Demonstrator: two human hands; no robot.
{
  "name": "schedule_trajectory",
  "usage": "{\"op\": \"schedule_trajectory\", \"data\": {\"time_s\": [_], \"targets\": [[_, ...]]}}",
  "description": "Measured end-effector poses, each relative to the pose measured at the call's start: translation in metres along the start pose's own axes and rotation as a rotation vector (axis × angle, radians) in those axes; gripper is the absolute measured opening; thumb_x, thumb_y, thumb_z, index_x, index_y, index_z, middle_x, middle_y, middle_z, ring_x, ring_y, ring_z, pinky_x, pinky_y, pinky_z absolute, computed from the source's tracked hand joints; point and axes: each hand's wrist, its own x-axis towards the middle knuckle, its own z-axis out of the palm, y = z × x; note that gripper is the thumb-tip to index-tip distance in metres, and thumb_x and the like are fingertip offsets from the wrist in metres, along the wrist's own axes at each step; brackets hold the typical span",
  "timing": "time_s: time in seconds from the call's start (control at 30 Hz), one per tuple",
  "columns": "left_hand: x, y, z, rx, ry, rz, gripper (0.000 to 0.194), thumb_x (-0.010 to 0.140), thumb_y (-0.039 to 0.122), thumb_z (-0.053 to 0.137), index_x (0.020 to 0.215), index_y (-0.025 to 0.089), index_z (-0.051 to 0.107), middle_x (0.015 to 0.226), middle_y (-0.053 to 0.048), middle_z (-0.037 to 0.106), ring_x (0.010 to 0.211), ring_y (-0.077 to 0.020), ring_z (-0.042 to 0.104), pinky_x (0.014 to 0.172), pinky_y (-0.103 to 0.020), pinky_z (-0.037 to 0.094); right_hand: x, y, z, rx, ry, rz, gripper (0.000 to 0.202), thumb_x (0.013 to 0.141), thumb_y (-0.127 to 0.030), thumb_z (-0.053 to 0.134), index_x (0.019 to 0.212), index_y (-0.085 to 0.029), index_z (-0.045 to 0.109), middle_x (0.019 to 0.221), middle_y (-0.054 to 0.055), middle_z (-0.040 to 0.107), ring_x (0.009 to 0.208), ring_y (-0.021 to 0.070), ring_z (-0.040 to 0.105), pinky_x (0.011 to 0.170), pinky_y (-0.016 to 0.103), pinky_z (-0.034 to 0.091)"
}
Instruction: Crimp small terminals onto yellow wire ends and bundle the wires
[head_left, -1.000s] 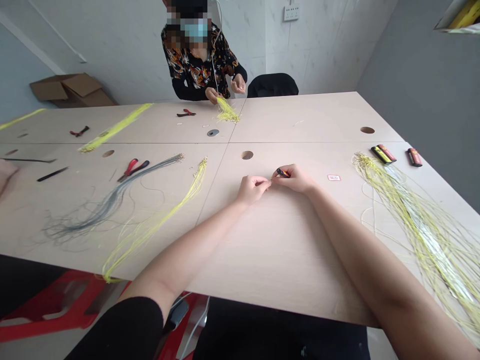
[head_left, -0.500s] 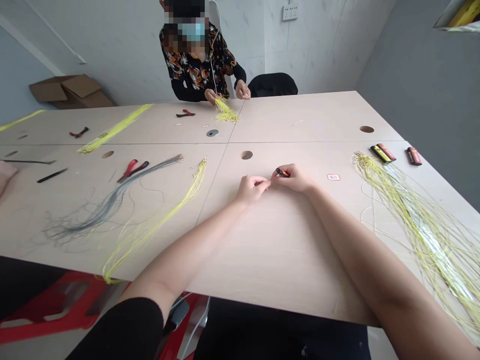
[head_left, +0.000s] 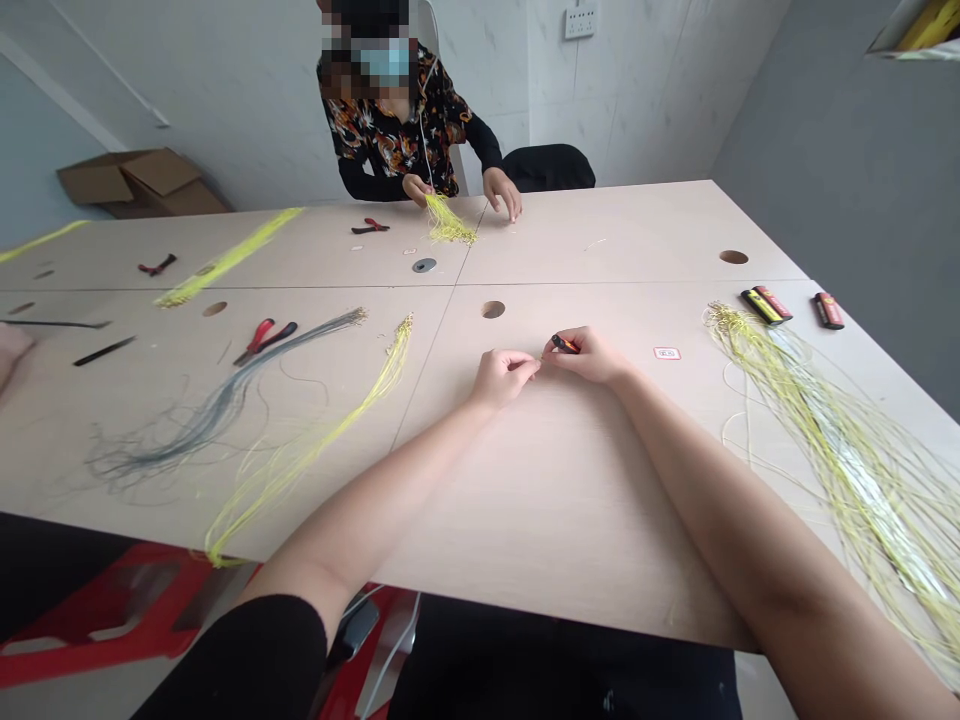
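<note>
My left hand (head_left: 504,378) is closed in a pinch, its fingertips around something tiny I cannot make out. Almost touching it, my right hand (head_left: 589,356) is closed around a small black and orange stick-like tool (head_left: 565,345), whose dark end sticks out past the fingers; its kind is not clear. Both hands rest low over the middle of the table (head_left: 570,500). Left of them lies a bundle of yellow cords (head_left: 379,388) with small golden pieces at its far end. A small white label with a red border (head_left: 667,353) lies right of my right hand.
Grey threads (head_left: 225,405) and red-black pliers (head_left: 264,342) lie at left. A large yellow cord bundle (head_left: 817,410) and battery-like packs (head_left: 765,306) lie at right. Opposite, a co-worker's hand (head_left: 417,188) holds yellow cords (head_left: 450,222). A round hole (head_left: 493,310) pierces the table.
The co-worker's other hand has come down and outward onto the far tabletop, with its fingers spread more. My own hands have barely moved.
</note>
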Motion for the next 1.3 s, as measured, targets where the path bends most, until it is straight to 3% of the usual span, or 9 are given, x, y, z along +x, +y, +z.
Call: {"op": "schedule_trajectory", "data": {"time_s": [0.23, 1.3], "targets": [[-0.0002, 0.0000, 0.0000, 0.001, 0.000, -0.016, 0.029, 0.069, 0.037, 0.061, 0.049, 0.016, 0.059, 0.047, 0.001, 0.052, 0.051, -0.0102, 0.043, 0.052, -0.025, 0.032, -0.0002, -0.0001, -0.0001, -0.002, -0.004, 0.009, 0.025, 0.070, -0.039, 0.058, 0.067, -0.014, 0.063, 0.059, -0.002, 0.045, 0.058, 0.0094, 0.034, 0.057, 0.027, 0.027], [0.0014, -0.0052, 0.0004, -0.014, 0.017, 0.009, 0.031, 0.068, 0.038, 0.061, 0.047, 0.016, 0.059, 0.043, 0.002, 0.047, 0.048, -0.0095, 0.039, 0.049, -0.024, 0.029, 0.0003, -0.0001, 0.0001, 0.002, 0.020, 0.013, 0.021, 0.068, -0.035, 0.056, 0.065, -0.015, 0.059, 0.058, -0.004, 0.042, 0.058, 0.0091, 0.035, 0.057, 0.026, 0.028]]}}
